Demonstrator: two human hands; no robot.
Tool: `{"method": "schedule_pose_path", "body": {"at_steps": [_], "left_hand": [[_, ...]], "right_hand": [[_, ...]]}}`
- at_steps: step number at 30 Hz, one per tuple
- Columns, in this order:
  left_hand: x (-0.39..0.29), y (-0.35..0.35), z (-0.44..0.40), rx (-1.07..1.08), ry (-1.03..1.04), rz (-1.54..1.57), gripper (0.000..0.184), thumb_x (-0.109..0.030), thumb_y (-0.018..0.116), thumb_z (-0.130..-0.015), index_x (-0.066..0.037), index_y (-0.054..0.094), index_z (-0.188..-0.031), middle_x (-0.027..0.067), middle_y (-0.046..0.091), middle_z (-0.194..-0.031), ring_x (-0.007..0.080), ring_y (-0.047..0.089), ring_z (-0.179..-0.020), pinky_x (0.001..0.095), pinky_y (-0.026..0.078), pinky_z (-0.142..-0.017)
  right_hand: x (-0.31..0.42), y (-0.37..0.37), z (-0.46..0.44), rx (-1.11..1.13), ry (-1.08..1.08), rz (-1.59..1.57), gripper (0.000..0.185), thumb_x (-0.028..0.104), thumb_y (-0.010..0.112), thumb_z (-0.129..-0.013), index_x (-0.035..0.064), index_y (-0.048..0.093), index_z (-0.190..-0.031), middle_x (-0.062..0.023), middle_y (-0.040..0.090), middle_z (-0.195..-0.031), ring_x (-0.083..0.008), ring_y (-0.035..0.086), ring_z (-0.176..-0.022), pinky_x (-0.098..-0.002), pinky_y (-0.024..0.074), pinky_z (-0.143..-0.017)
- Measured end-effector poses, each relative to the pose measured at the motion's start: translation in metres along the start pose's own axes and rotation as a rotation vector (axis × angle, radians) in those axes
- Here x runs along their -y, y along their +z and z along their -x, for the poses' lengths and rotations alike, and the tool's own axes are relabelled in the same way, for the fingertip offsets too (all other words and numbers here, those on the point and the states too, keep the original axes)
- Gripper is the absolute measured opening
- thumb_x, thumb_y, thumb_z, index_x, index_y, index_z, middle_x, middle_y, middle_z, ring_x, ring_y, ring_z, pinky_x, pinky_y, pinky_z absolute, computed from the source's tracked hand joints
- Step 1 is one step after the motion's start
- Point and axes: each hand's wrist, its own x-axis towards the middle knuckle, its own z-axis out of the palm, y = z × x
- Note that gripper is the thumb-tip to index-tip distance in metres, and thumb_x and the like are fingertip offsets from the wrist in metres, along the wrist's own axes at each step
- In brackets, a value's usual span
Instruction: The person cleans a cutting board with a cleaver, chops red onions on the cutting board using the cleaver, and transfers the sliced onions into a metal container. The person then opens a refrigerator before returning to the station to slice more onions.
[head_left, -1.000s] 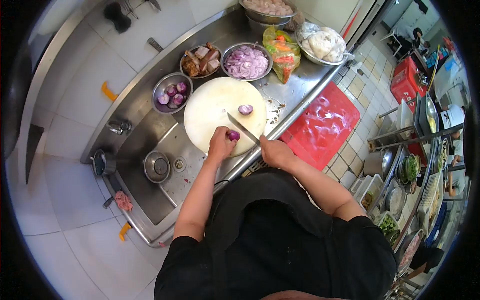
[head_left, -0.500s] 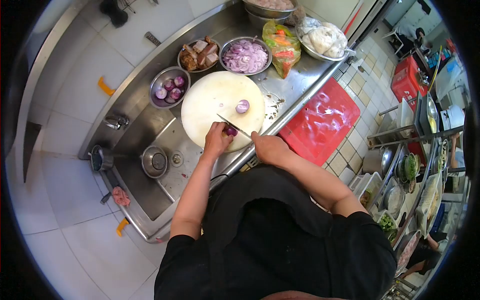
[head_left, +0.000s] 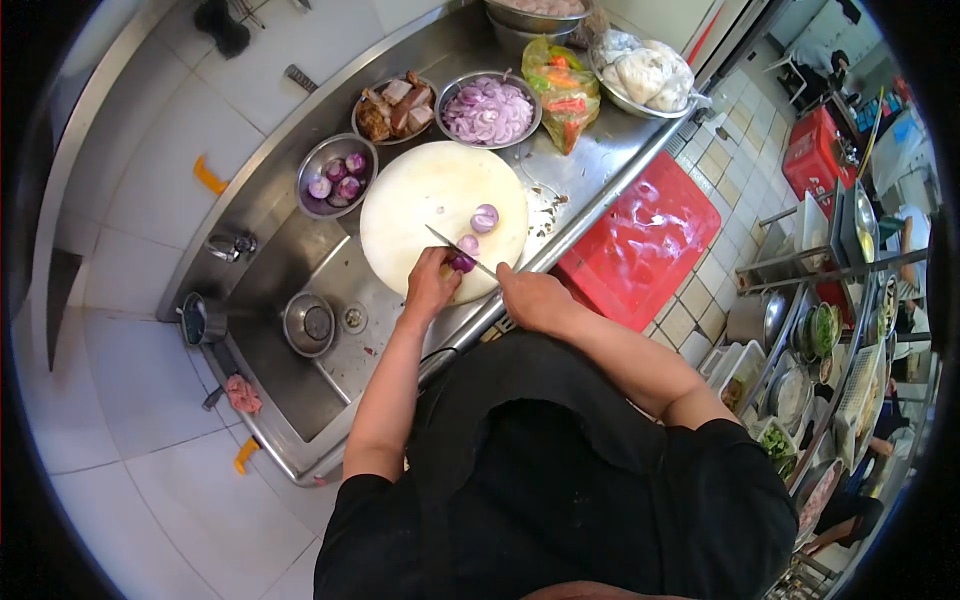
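On the round white cutting board [head_left: 410, 195], my left hand [head_left: 432, 283] closes its fingers on a purple onion [head_left: 462, 263]. My right hand [head_left: 536, 299] grips a knife [head_left: 452, 243], whose blade lies across the board against that onion. Just beyond the blade a small cut onion piece [head_left: 468, 243] rests on the board. Farther from me sits an onion half [head_left: 485, 218], pale side showing. The knife's handle is hidden inside my right hand.
Behind the board stand bowls of whole onions [head_left: 337, 187], meat chunks [head_left: 397, 108] and sliced onions [head_left: 490, 110], plus a plastic bag of vegetables [head_left: 560, 95]. A steel sink [head_left: 290, 390] lies left, a red lid-like surface [head_left: 645, 240] right. Loaded shelves [head_left: 800, 370] stand farther right.
A small onion piece now lies beyond the knife blade, near the onion half. My hands and the knife have shifted only slightly.
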Motion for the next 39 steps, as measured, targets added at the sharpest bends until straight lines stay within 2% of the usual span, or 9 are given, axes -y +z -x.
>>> {"method": "schedule_pose_path", "body": {"at_steps": [2, 6, 18, 27, 33, 35, 36, 38, 39], "left_hand": [[0.003, 0.002, 0.001, -0.012, 0.041, -0.035, 0.038, -0.008, 0.080, -0.083, -0.003, 0.069, -0.120, 0.0157, 0.068, -0.121, 0.0362, 0.068, -0.113, 0.0439, 0.056, -0.099], [0.005, 0.001, -0.001, -0.015, 0.067, -0.054, 0.040, -0.008, 0.081, -0.083, -0.003, 0.068, -0.121, 0.0157, 0.068, -0.122, 0.0358, 0.068, -0.113, 0.0433, 0.056, -0.099], [0.007, 0.009, 0.003, -0.089, 0.088, -0.042, 0.039, -0.006, 0.082, -0.085, -0.002, 0.068, -0.122, 0.0164, 0.069, -0.119, 0.0331, 0.071, -0.111, 0.0419, 0.057, -0.099], [0.002, 0.006, 0.005, -0.084, 0.133, -0.047, 0.037, -0.008, 0.079, -0.085, -0.002, 0.067, -0.120, 0.0173, 0.068, -0.119, 0.0363, 0.069, -0.111, 0.0429, 0.056, -0.100], [-0.009, 0.000, -0.005, 0.002, 0.111, -0.144, 0.030, -0.013, 0.077, -0.088, -0.002, 0.067, -0.113, 0.0198, 0.069, -0.111, 0.0384, 0.070, -0.104, 0.0446, 0.056, -0.092], [-0.023, -0.005, -0.006, 0.036, -0.111, -0.303, 0.028, -0.016, 0.079, -0.089, -0.002, 0.067, -0.111, 0.0198, 0.070, -0.107, 0.0363, 0.072, -0.097, 0.0431, 0.057, -0.085], [-0.023, -0.002, -0.006, 0.036, -0.113, -0.301, 0.028, -0.016, 0.079, -0.089, -0.002, 0.067, -0.111, 0.0198, 0.070, -0.107, 0.0363, 0.072, -0.097, 0.0431, 0.057, -0.085], [-0.018, 0.005, -0.004, -0.061, -0.350, 0.046, 0.022, -0.012, 0.078, -0.091, -0.002, 0.068, -0.108, 0.0191, 0.070, -0.107, 0.0333, 0.073, -0.091, 0.0415, 0.058, -0.082], [-0.011, 0.009, -0.001, -0.057, -0.357, 0.044, 0.022, -0.012, 0.078, -0.091, -0.002, 0.068, -0.108, 0.0191, 0.070, -0.107, 0.0333, 0.073, -0.091, 0.0415, 0.058, -0.082]], "right_hand": [[-0.013, 0.017, -0.004, 0.019, 0.016, -0.016, 0.024, 0.009, 0.053, -0.098, -0.0041, 0.051, -0.118, -0.0293, 0.074, -0.090, -0.0471, 0.075, -0.087, -0.0593, 0.0578, -0.076], [0.000, -0.005, -0.002, 0.023, 0.006, -0.016, 0.024, 0.010, 0.051, -0.100, -0.0041, 0.051, -0.120, -0.0301, 0.073, -0.090, -0.0475, 0.074, -0.088, -0.0595, 0.0577, -0.077], [-0.007, -0.001, -0.010, 0.108, 0.062, -0.012, 0.025, 0.011, 0.049, -0.102, -0.0042, 0.052, -0.121, -0.0311, 0.073, -0.097, -0.0486, 0.074, -0.094, -0.0593, 0.0577, -0.082], [-0.017, 0.010, -0.020, 0.075, 0.056, -0.084, 0.025, 0.016, 0.051, -0.103, -0.0036, 0.051, -0.119, -0.0316, 0.073, -0.097, -0.0500, 0.073, -0.095, -0.0608, 0.0563, -0.085], [-0.025, 0.011, -0.013, -0.010, 0.101, -0.117, 0.026, 0.017, 0.052, -0.103, -0.0027, 0.052, -0.120, -0.0323, 0.073, -0.095, -0.0495, 0.073, -0.094, -0.0618, 0.0561, -0.083], [-0.023, 0.014, -0.006, -0.010, 0.112, -0.112, 0.026, 0.016, 0.052, -0.103, -0.0025, 0.052, -0.120, -0.0322, 0.073, -0.094, -0.0494, 0.073, -0.093, -0.0621, 0.0562, -0.082], [-0.022, 0.016, -0.003, -0.004, 0.119, -0.108, 0.026, 0.016, 0.051, -0.103, -0.0023, 0.052, -0.121, -0.0321, 0.073, -0.093, -0.0492, 0.073, -0.092, -0.0623, 0.0562, -0.081], [-0.024, 0.024, 0.000, -0.039, 0.095, -0.109, 0.025, 0.017, 0.051, -0.104, -0.0026, 0.051, -0.120, -0.0319, 0.072, -0.089, -0.0504, 0.072, -0.087, -0.0634, 0.0555, -0.079], [-0.023, 0.027, 0.002, -0.074, 0.072, -0.113, 0.026, 0.019, 0.051, -0.105, -0.0028, 0.051, -0.119, -0.0317, 0.071, -0.084, -0.0516, 0.072, -0.082, -0.0644, 0.0548, -0.077]]}}
